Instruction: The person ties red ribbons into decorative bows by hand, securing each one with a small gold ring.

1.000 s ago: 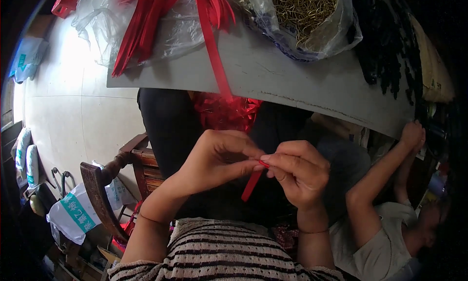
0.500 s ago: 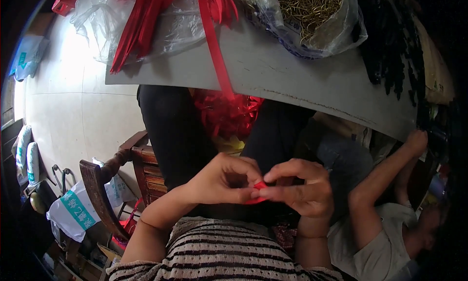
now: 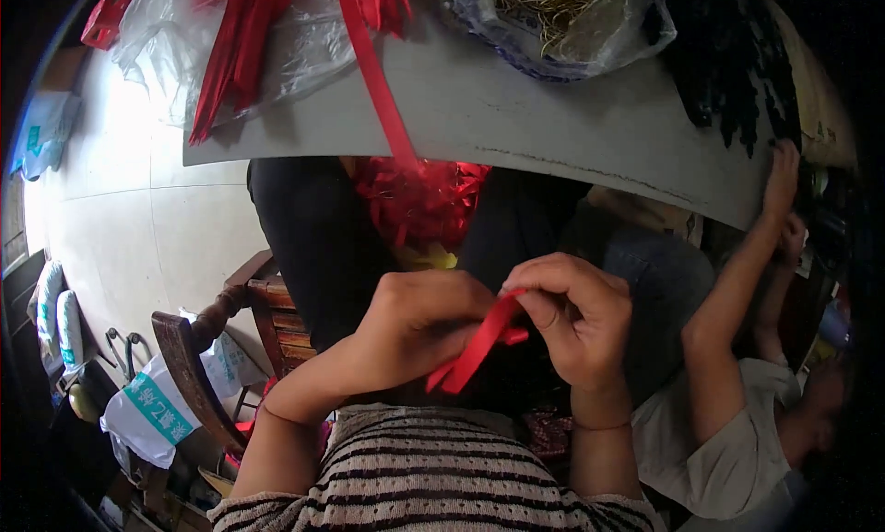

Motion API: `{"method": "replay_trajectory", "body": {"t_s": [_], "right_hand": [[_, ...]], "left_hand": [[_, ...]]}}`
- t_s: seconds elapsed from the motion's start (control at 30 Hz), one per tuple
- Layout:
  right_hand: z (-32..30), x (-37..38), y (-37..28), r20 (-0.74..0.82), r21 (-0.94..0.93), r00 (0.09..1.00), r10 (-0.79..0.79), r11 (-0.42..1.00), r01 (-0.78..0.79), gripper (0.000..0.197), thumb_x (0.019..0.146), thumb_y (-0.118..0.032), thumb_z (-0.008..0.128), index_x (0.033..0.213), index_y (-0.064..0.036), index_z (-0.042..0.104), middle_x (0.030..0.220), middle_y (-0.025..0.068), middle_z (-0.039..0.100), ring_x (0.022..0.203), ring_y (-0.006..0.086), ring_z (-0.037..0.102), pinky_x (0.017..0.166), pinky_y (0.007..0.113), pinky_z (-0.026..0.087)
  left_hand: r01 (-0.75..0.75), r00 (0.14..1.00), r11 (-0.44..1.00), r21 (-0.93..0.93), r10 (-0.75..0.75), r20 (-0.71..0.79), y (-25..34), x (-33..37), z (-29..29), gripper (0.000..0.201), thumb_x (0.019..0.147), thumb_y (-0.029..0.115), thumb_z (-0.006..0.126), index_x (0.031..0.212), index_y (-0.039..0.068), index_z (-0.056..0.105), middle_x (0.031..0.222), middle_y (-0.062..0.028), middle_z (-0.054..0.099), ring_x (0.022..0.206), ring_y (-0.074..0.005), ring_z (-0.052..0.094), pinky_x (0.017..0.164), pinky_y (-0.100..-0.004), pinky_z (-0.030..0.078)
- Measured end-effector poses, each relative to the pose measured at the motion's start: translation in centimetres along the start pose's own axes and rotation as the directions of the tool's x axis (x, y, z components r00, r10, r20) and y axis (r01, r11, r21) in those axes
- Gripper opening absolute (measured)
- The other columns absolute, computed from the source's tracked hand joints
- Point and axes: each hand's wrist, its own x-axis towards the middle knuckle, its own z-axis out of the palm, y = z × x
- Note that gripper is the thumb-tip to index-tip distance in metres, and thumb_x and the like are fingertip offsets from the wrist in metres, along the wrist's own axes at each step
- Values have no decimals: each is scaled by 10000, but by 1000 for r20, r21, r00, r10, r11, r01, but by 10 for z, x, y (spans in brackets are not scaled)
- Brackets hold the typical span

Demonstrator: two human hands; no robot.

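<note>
Above my lap, my left hand [image 3: 419, 325] and my right hand [image 3: 581, 320] hold a piece of red ribbon [image 3: 477, 348] between them. The right thumb and forefinger pinch its upper end. My left fingers close on it lower down, partly hidden behind the ribbon and the back of the hand. Loose ends hang toward my body. Below the table edge, between my knees, lies a heap of red ribbon pieces [image 3: 419, 200] with thin gold-coloured strands among them.
The grey table [image 3: 442, 126] bears a bundle of red ribbons [image 3: 235, 62] on a clear bag, a plastic bag [image 3: 636, 48] of gold wire-like pieces, and black strips [image 3: 737, 71]. A wooden chair [image 3: 207, 338] stands left. A co-worker's arm [image 3: 724, 338] reaches to the table at right.
The small red bit between my fingertips now shows as a longer ribbon strip. My right hand has risen slightly and pulls its end up. The co-worker's hand has moved farther up along the table edge.
</note>
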Motion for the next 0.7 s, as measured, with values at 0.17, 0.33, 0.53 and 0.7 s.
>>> {"method": "replay_trajectory", "body": {"t_s": [0.17,0.33,0.53,0.7], "right_hand": [[6,-4,1,41,313,977,209,926,-211,119,810,-9,627,927,10,629,826,113,641,760,190,648,649,258,506],[3,-3,12,-4,-28,981,-196,980,196,130,770,3,655,900,4,648,894,118,635,786,210,648,661,275,523],[-21,27,0,116,-153,984,-136,976,153,98,754,-4,646,852,6,650,819,118,620,722,204,615,624,291,491],[-40,123,13,-148,-736,873,-465,642,217,115,779,-26,594,883,-38,642,789,110,591,722,303,613,616,386,488]], "left_hand": [[-128,972,992,-3,125,-200,-3,-4,6,220,720,-42,674,931,-32,611,836,-104,637,760,-173,649,702,-240,500],[181,935,664,-725,-345,-83,1,-5,5,200,735,-49,668,927,-30,614,827,-121,628,746,-178,635,686,-249,501],[-22,985,982,186,53,-163,11,3,-10,174,726,-87,637,879,-12,606,817,-104,607,695,-179,601,628,-263,483],[-14,982,990,139,39,-186,7,2,-5,198,698,-102,624,869,-2,606,815,-92,600,716,-184,605,612,-260,482]]}}
